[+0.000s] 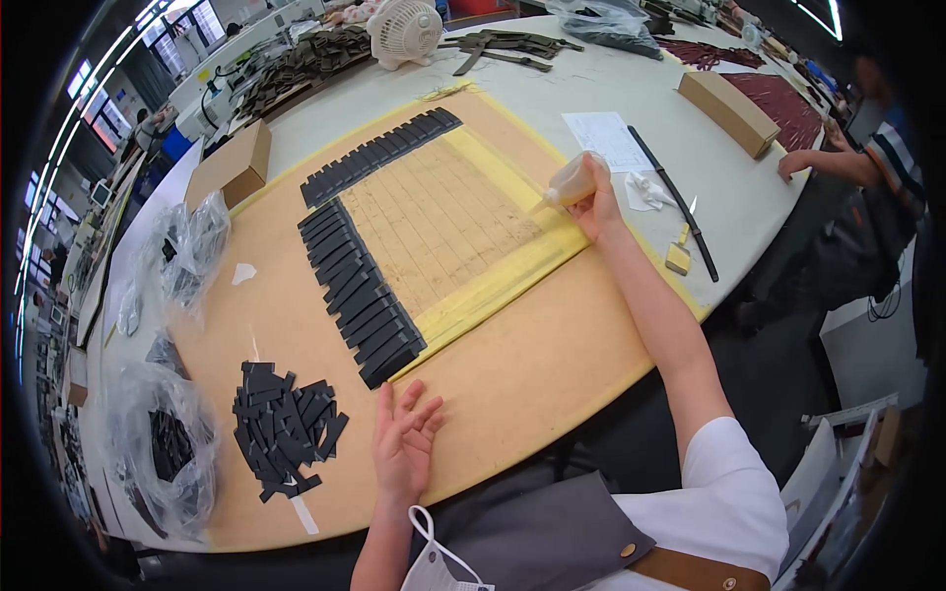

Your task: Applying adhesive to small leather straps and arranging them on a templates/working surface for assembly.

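My right hand (594, 205) is wrapped round a translucent squeeze bottle (570, 185), tilted with its nozzle pointing down and left over the yellow-taped right border of a wooden-looking board (443, 222). Ruled lines run across this board. Two rows of short black strips lie along its left side: a far row (379, 156) and a nearer, longer row (360, 295). Just below the end of the nearer row, my left hand (404, 443) rests palm up with its fingers apart and nothing in it. To its left is a loose pile of black strips (286, 428).
Clear plastic bags (163, 443) lie at the left, near a cardboard box (232, 163). At right are a paper sheet (606, 141), a long black strip (675, 197), a yellow-handled brush (679, 258) and another box (729, 111). A person (867, 167) stands beyond. A fan (405, 32) stands at the back.
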`<state>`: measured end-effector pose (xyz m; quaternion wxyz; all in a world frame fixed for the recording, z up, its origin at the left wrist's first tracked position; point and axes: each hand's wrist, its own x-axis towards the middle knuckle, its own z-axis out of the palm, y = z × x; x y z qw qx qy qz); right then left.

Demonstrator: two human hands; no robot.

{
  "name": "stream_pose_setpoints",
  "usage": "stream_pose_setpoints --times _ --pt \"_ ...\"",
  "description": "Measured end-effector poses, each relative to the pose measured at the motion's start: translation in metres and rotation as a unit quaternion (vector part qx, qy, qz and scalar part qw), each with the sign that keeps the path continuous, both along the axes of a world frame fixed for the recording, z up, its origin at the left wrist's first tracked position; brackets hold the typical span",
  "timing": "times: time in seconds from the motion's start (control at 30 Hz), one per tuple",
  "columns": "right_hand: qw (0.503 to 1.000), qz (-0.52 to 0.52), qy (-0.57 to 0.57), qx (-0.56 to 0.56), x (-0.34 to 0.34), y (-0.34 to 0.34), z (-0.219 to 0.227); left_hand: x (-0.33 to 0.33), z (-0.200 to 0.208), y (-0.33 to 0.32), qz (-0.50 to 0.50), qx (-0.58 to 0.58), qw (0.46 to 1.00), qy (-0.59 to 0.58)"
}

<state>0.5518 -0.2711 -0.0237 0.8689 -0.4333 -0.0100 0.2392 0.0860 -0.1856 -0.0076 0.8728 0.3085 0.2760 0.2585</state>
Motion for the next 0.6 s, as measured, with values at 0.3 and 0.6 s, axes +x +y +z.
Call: stream_pose_setpoints --times 0.3,0.6 --pt "0.997 0.023 0.070 -0.016 0.007 -0.002 0.002 -0.008 -0.008 0.022 0.049 -0.081 0.992 -0.083" --pt "0.982 0.156 0.021 -0.100 -0.015 0.016 0.000 -0.020 -0.010 0.066 0.067 -0.111 0.984 -0.121"
